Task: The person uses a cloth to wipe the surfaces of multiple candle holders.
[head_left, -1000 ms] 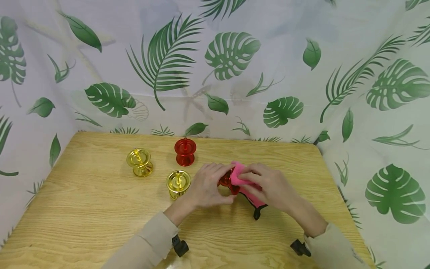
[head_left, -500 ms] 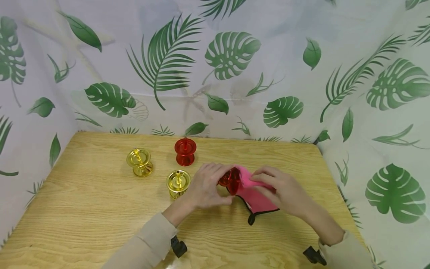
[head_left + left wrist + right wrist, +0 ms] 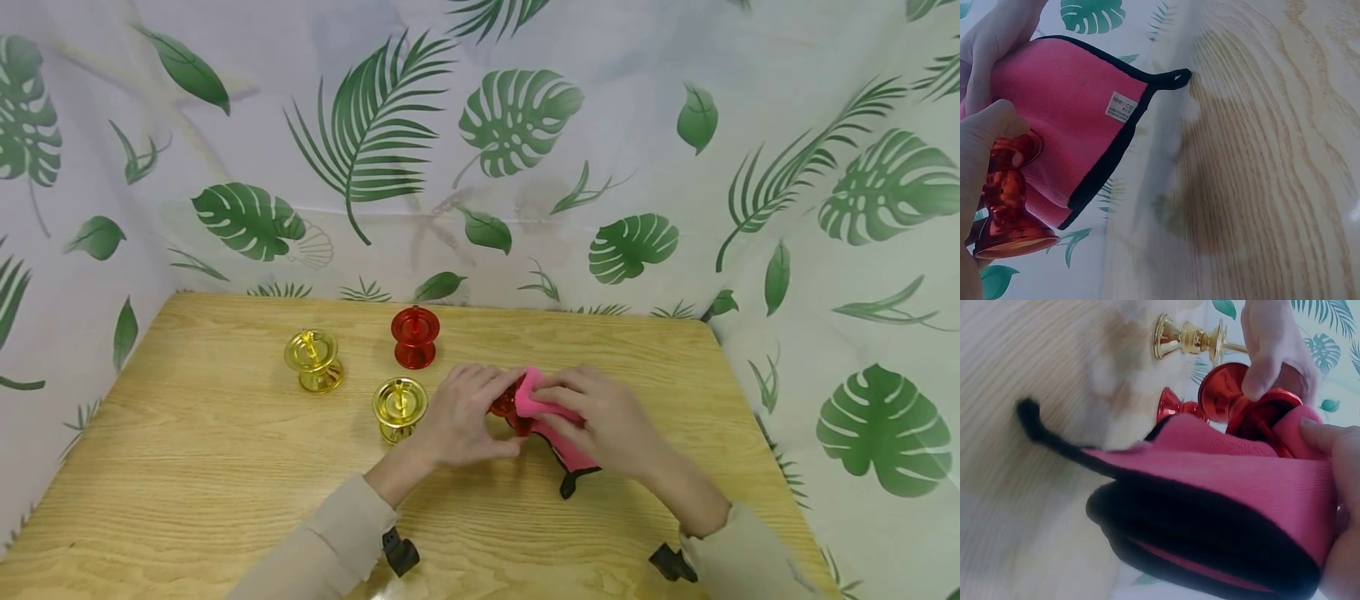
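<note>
My left hand point(image 3: 468, 421) grips a shiny red candle holder point(image 3: 1007, 206), tilted on its side above the table. Its foot and narrow waist show in the left wrist view; fingers partly cover it in the head view. In my right hand point(image 3: 603, 421) is a pink cloth point(image 3: 1079, 119) with black edging, a small white label and a hanging loop. Pinched fingers push a fold of this cloth against the dish of the candle holder, where a spike also shows in the right wrist view. The rest of the cloth hangs down below my right hand.
Another red candle holder point(image 3: 416, 337) stands upright toward the back of the wooden table point(image 3: 187, 467). Two gold candle holders, one nearer my left hand point(image 3: 400, 408) and one farther left point(image 3: 312, 362), stand upright too. A leaf-patterned sheet point(image 3: 525, 217) encloses the back and sides.
My right hand swings right with the cloth, uncovering the dish, then comes back left so the fold covers it again. My left hand keeps its hold on the candle holder almost unmoved.
</note>
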A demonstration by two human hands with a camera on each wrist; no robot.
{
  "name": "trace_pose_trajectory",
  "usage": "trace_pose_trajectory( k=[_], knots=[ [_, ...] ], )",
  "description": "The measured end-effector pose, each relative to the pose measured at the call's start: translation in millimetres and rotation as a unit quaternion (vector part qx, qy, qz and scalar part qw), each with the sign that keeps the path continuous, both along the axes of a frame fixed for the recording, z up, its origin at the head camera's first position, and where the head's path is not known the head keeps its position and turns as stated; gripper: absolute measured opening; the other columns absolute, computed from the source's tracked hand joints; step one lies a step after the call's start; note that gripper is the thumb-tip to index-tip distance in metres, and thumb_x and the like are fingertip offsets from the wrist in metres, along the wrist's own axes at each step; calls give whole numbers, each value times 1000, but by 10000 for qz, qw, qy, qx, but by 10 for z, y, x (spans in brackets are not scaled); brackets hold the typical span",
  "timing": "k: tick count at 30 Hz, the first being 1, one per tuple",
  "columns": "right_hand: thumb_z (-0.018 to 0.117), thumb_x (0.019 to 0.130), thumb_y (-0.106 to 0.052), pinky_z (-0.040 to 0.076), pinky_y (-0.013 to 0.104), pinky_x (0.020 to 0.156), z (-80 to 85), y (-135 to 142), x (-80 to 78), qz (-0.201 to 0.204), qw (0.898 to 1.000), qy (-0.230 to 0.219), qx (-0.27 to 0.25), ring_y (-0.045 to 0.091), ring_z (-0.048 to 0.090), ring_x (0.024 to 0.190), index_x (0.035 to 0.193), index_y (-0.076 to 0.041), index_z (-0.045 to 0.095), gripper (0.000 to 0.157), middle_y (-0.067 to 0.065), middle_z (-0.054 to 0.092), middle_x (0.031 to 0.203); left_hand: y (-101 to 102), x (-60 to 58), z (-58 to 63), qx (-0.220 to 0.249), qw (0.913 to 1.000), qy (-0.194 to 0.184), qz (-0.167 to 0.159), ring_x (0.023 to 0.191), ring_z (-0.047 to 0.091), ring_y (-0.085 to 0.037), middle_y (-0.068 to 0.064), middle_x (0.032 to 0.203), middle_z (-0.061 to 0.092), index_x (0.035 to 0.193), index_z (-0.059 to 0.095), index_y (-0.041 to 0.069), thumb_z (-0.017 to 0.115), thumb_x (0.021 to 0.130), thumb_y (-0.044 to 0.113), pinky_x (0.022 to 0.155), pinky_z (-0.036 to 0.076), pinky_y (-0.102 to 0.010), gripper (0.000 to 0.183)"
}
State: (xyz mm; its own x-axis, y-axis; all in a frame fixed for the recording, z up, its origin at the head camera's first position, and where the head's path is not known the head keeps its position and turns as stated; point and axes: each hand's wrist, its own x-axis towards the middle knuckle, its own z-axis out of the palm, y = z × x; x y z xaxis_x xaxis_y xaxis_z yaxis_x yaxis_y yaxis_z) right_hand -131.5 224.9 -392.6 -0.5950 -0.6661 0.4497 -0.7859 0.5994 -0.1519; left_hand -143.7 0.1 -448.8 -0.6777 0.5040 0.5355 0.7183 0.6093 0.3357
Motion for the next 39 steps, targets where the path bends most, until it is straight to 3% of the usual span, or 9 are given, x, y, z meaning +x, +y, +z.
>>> trace_pose_trajectory(
  k=[4, 8, 13, 18, 21, 27, 31, 39],
  knots=[
    [79, 78, -21, 58, 32, 77, -15, -67, -5, 212, 9995, 231, 2, 17, 66, 95, 102, -13, 74, 26, 1, 71, 106, -5, 6, 0, 51, 10000, 54, -4, 102, 62, -14, 3, 109, 68, 138, 52, 16, 83, 64, 45, 98, 46, -35, 85],
    [81, 76, -19, 59, 33, 78, -29, -88, -1, 101, 9998, 126, -127, 18, 68, 95, 103, -11, 74, 29, 3, 72, 105, -16, 5, 0, 6, 9999, 166, 38, 103, 63, -15, 2, 109, 68, 138, 52, 14, 83, 65, 46, 98, 47, -34, 86],
    [76, 83, -22, 59, 30, 75, -26, -114, -16, -432, 9956, -673, -494, 13, 71, 91, 106, -15, 73, 25, -1, 74, 101, -13, 0, 9, -48, 9997, 246, 48, 104, 62, -15, 2, 109, 66, 137, 53, 14, 81, 66, 47, 98, 47, -34, 84],
    [67, 91, -32, 54, 21, 67, -43, -134, -45, -1112, 9717, -1860, -938, 5, 68, 82, 109, -19, 71, 23, -5, 74, 99, 0, -17, 2, -326, 9990, 278, 100, 102, 61, -16, 2, 107, 66, 133, 57, 11, 79, 67, 49, 100, 46, -35, 79],
    [66, 92, -34, 53, 20, 68, -73, -131, -55, -1213, 9643, -2093, -1077, 5, 68, 82, 110, -20, 71, 24, -5, 74, 101, 5, -22, -9, -420, 9986, 280, 128, 100, 61, -16, 2, 107, 66, 132, 57, 11, 78, 67, 50, 100, 46, -35, 79],
    [71, 88, -27, 56, 25, 73, -92, -112, -38, -746, 9818, -1485, -914, 7, 69, 90, 108, -21, 71, 21, -8, 72, 102, -2, -21, -4, -237, 9995, 179, 43, 102, 61, -15, 3, 109, 66, 134, 56, 13, 80, 67, 47, 99, 46, -34, 79],
    [76, 84, -21, 58, 32, 78, -86, -74, -17, -373, 9921, -981, -689, 14, 70, 96, 106, -19, 72, 23, -3, 72, 106, -9, -16, 13, 26, 9999, -32, -138, 104, 61, -14, 3, 111, 66, 136, 54, 16, 84, 65, 44, 100, 47, -35, 82],
    [78, 80, -18, 58, 29, 77, -64, 10, -18, 299, 9959, -734, -435, 15, 69, 98, 100, -15, 75, 20, -2, 71, 106, 6, -17, 42, 15, 9982, -406, -452, 97, 61, -10, 7, 110, 68, 138, 52, 20, 82, 66, 46, 93, 50, -30, 82]
  ],
)
